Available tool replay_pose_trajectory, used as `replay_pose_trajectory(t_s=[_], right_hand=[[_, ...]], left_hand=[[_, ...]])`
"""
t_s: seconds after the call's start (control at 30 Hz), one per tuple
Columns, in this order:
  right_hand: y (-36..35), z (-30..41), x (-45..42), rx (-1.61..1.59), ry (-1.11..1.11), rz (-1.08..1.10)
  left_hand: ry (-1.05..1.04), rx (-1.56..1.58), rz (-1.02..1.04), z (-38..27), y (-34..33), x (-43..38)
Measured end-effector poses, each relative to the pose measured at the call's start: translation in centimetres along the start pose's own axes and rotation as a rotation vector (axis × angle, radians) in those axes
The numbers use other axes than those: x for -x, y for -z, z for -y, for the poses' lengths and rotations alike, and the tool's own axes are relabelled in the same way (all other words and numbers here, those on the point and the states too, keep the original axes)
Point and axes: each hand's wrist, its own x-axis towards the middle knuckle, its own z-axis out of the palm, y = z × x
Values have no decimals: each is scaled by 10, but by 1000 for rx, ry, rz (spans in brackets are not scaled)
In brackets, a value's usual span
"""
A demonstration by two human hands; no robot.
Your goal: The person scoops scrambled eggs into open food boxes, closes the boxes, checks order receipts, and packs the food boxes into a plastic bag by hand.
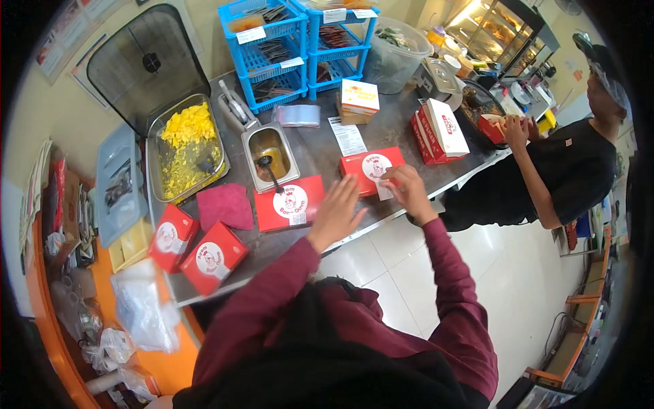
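A red cardboard food box (353,166) with a round white printed logo lies in front of me on the dark counter. My left hand (337,212) is flat, fingers together and thumb apart, with its fingertips at the box's left side. Over the right part of the lid, my right hand (410,193) pinches a small white label (384,191) at the box's front edge. Left of my hands lies another red box (271,209) bearing a printed label. Two smaller red boxes, one (214,258) in front of the other (172,238), sit near the counter's left end.
Behind stand a steel sauce pan (294,176) with a black ladle, a tray of yellow food (223,174), a pink cloth (225,206) and blue tiered baskets (271,105). White-and-red boxes (442,130) stand rightward. A co-worker (572,158) holds a red box beside a large black pan (477,105).
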Motion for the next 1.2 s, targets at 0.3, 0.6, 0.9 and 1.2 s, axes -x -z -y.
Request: replay_pose_trajectory(t_s=[0.3, 0.6, 0.9, 1.2], right_hand=[[-10, -50, 14, 100, 89, 334], [-34, -41, 35, -6, -245, -254], [-5, 35, 69, -390, -756, -358], [-89, 124, 30, -814, -730, -206]], left_hand=[[-138, -560, 87, 31, -99, -40], [356, 270, -195, 17, -100, -29], [553, 784, -141, -33, -43, 40], [727, 470, -348, 9, 71, 115]])
